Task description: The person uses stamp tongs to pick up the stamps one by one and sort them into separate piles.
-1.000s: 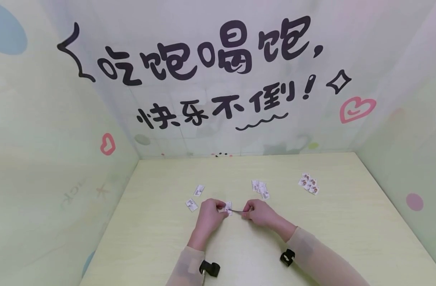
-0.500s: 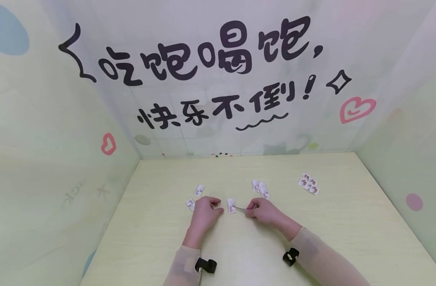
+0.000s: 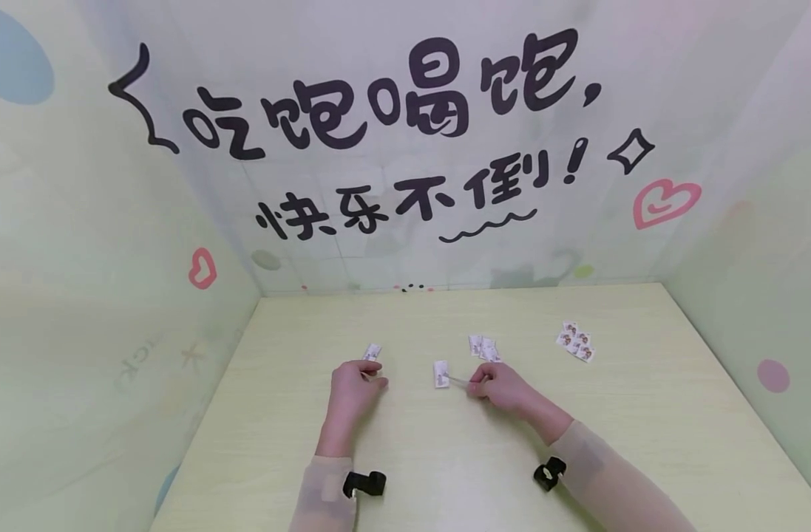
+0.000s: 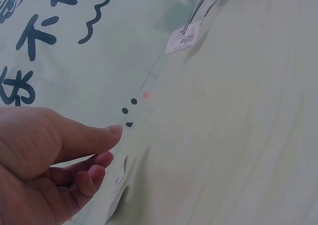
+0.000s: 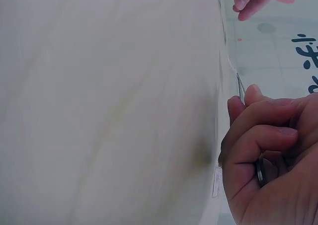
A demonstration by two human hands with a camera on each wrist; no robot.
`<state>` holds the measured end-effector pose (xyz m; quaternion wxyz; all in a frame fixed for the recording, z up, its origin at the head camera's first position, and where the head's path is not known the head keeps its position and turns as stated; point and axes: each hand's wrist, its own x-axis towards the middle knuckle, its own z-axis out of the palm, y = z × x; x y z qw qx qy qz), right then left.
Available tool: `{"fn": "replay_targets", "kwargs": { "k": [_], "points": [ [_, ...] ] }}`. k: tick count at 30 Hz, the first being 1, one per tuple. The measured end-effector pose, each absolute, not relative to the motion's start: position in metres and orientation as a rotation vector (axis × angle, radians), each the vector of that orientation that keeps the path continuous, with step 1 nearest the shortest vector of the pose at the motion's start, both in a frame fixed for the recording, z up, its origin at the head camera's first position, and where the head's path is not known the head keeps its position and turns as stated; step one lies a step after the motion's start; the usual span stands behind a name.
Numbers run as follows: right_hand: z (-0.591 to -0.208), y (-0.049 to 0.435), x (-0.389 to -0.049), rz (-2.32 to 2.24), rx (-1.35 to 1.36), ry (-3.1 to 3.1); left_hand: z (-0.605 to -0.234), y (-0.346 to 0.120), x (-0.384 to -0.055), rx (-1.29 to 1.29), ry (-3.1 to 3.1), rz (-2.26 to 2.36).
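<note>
My right hand [image 3: 501, 386] pinches a pair of metal tweezers [image 4: 196, 14] between thumb and fingers. The tweezers' tips meet a small white printed packet [image 3: 441, 374], which looks tilted up in the left wrist view. My left hand [image 3: 353, 388] holds nothing; its thumb and fingers are parted over the left side of the table. Just beyond those fingertips lies another such packet [image 3: 372, 351], partly covered by the hand. In the right wrist view, curled fingers [image 5: 253, 135] hide most of the tweezers.
Several similar packets [image 3: 483, 346] overlap behind my right hand. A cluster of packets with reddish-brown prints [image 3: 576, 341] lies at the back right. The pale table [image 3: 438, 458] meets a printed back wall [image 3: 378, 266] and side walls.
My left hand has let go of the packet at the tweezers and moved left toward the other packets. My right hand has shifted slightly right and back, the packet moving with the tweezers.
</note>
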<state>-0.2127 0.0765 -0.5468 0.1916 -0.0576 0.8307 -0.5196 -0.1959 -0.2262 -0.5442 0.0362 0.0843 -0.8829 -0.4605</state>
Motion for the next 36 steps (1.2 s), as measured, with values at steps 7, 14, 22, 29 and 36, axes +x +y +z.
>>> {"fn": "replay_targets", "kwargs": {
  "k": [7, 14, 22, 29, 36],
  "points": [
    [-0.548, 0.082, -0.215, -1.469, -0.166, 2.326, -0.547, -0.224, -0.198, 0.244, -2.733, -1.394],
    [-0.550, 0.092, -0.217, -1.490, -0.160, 2.315, -0.549, -0.223, -0.196, 0.252, -2.744, -1.408],
    [-0.546, 0.102, -0.216, -1.490, -0.130, 2.325, -0.551, -0.230, -0.192, 0.253, -2.741, -1.390],
    [-0.544, 0.112, -0.215, -1.501, -0.110, 2.327, -0.548, -0.238, -0.188, 0.259, -2.758, -1.339],
    [-0.545, 0.120, -0.216, -1.502, -0.100, 2.330, -0.545, -0.244, -0.185, 0.292, -2.749, -1.303]
  ]
}}
